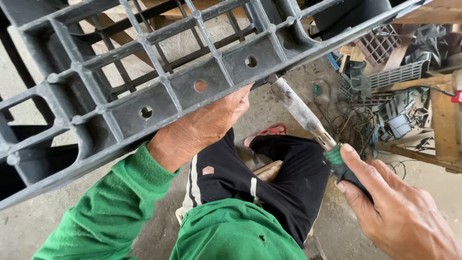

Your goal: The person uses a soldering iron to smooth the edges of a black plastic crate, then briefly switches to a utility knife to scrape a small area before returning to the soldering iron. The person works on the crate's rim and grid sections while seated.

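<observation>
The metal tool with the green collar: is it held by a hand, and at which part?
Yes. The right hand holds the metal tool by its dark handle, just below the green collar. The left hand grips the grey plastic pallet at its lower edge.

A bare grey concrete floor (288,103), dusty and stained, carries everything here. To the right, a heap of grey plastic scraps (392,77) lies on it among tangled wires (353,123) and pale wooden planks (445,125). Nearer the middle a red sandal (272,130) rests on the concrete, and a small green object (316,90) lies just beyond it
</observation>
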